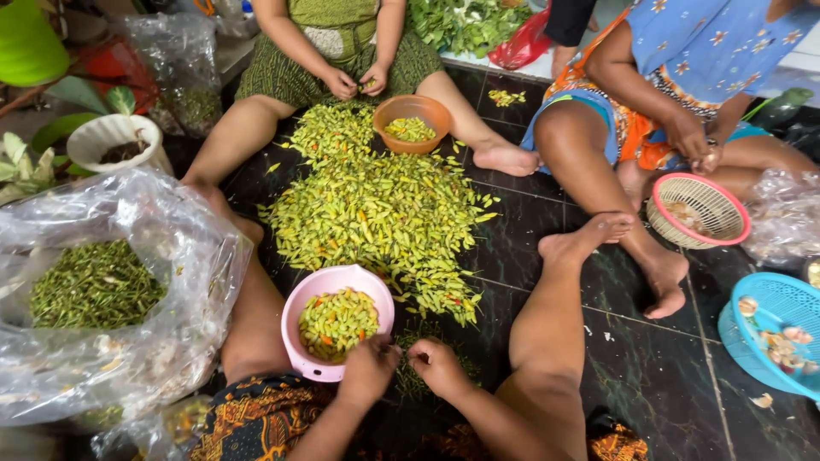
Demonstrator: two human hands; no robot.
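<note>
My left hand [369,369] and my right hand [437,365] are held close together just above the floor, fingers pinched on a small chili between them; the chili itself is mostly hidden. Right beside my left hand stands a pink bowl [301,300] partly filled with yellow-green chilies [338,321]. A big pile of yellow-green chilies [376,205] spreads over the dark tiled floor [649,358] in front of me. A small heap of green stems [410,380] lies under my hands.
A person opposite picks chilies over an orange bowl [413,107]. Another person at right sits by a pink-rimmed basket [700,209]. A blue basket [773,337] is at far right. A clear plastic bag [154,341] of green stems lies left, and a white plant pot [115,141] stands behind it.
</note>
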